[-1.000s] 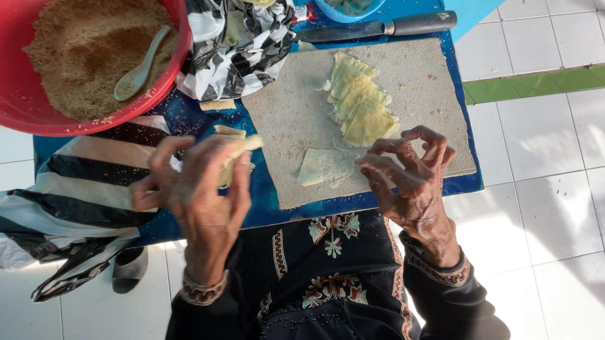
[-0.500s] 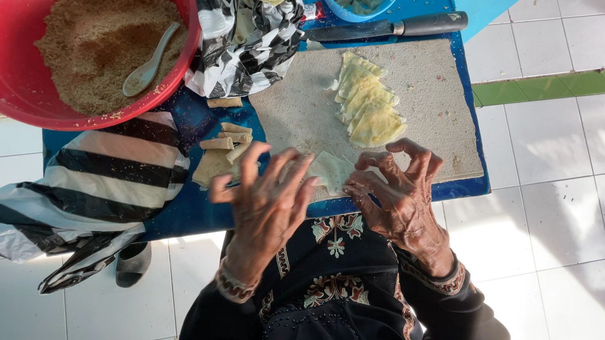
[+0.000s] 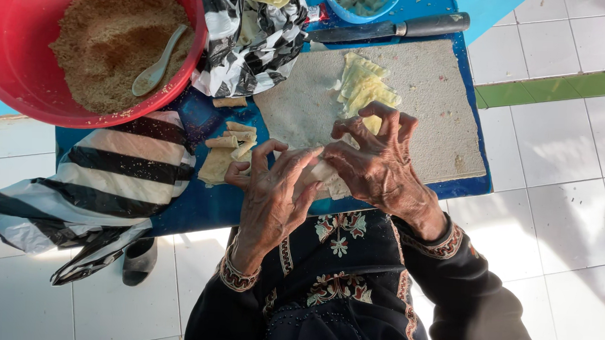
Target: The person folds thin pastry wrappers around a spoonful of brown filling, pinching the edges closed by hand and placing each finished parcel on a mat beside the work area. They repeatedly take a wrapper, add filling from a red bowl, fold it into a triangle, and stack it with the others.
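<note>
Her left hand point(image 3: 274, 189) has come in from the folded pieces point(image 3: 227, 153) to meet the right hand point(image 3: 374, 163); both now pinch a pale wrapper point(image 3: 329, 178) at the board's point(image 3: 441, 108) near edge. It looks thin, limp and tearable; best held by its edges.

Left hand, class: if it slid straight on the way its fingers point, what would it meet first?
The left hand points up and slightly right, already touching the pale wrapper that both hands hold. Beyond it lies the bare grey board; the striped bag is likely next, though depth is unclear.
</note>
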The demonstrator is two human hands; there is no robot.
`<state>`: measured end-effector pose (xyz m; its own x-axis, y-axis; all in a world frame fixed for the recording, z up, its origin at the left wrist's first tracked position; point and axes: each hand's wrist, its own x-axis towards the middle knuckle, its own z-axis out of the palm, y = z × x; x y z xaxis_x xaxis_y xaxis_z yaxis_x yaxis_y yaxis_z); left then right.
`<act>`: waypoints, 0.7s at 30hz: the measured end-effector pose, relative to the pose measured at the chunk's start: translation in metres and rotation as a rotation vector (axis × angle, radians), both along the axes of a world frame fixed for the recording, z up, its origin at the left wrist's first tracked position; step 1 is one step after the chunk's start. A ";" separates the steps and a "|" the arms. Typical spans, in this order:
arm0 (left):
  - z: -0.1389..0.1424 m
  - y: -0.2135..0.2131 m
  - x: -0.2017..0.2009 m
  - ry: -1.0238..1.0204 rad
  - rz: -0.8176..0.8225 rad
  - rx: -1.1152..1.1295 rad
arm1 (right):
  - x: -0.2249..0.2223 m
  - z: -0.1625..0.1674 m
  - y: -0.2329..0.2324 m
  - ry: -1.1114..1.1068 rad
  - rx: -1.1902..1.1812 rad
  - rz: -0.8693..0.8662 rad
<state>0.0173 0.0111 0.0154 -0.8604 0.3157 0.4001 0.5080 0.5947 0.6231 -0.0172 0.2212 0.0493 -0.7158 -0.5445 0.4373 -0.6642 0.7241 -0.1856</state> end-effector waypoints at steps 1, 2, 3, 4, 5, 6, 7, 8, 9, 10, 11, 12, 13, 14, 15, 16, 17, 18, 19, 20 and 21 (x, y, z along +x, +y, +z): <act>-0.001 0.000 -0.001 -0.021 -0.006 0.049 | 0.001 0.002 -0.001 -0.002 0.002 0.002; -0.001 -0.001 0.000 -0.042 -0.014 0.098 | 0.004 0.004 -0.001 -0.021 -0.002 -0.002; -0.002 0.000 0.001 -0.023 0.002 0.077 | 0.007 0.005 -0.001 -0.039 -0.005 -0.003; -0.002 0.000 0.001 -0.003 0.022 0.055 | 0.009 0.006 -0.001 -0.056 -0.009 0.000; -0.002 0.000 0.002 0.017 0.044 0.033 | 0.013 0.007 -0.001 -0.084 -0.041 0.001; -0.002 0.000 0.003 0.055 0.041 0.032 | 0.016 0.009 0.002 -0.113 -0.072 0.004; -0.002 0.000 0.003 0.093 0.036 0.031 | 0.019 0.011 0.004 -0.141 -0.103 0.005; -0.003 0.001 0.004 0.132 0.027 0.030 | 0.022 0.012 0.004 -0.164 -0.139 0.008; -0.004 0.003 0.006 0.113 0.034 0.058 | 0.025 0.013 0.005 -0.185 -0.176 0.007; -0.005 0.006 0.008 0.091 0.038 0.088 | 0.028 0.014 0.007 -0.209 -0.213 0.005; -0.006 0.008 0.012 0.067 0.043 0.117 | 0.030 0.015 0.010 -0.278 -0.283 0.018; -0.006 0.009 0.015 0.062 0.034 0.141 | 0.033 0.015 0.012 -0.349 -0.353 0.032; -0.007 0.009 0.019 0.057 0.026 0.164 | 0.035 0.015 0.014 -0.421 -0.425 0.048; -0.006 0.009 0.024 0.050 0.020 0.187 | 0.037 0.014 0.015 -0.461 -0.472 0.096; -0.006 0.009 0.028 0.035 0.016 0.193 | 0.040 0.013 0.018 -0.499 -0.520 0.146; -0.005 0.009 0.031 0.022 0.011 0.198 | 0.042 0.012 0.020 -0.535 -0.569 0.196; -0.003 0.009 0.033 0.009 0.005 0.202 | 0.042 0.010 0.020 -0.589 -0.591 0.176; -0.002 0.010 0.036 0.004 0.000 0.207 | 0.043 0.007 0.021 -0.646 -0.613 0.154; -0.001 0.011 0.039 -0.001 -0.005 0.213 | 0.043 0.005 0.022 -0.702 -0.633 0.132; 0.001 0.013 0.039 -0.004 -0.009 0.219 | 0.044 0.004 0.023 -0.702 -0.690 0.136; 0.002 0.014 0.040 -0.001 0.008 0.215 | 0.045 0.002 0.023 -0.703 -0.748 0.140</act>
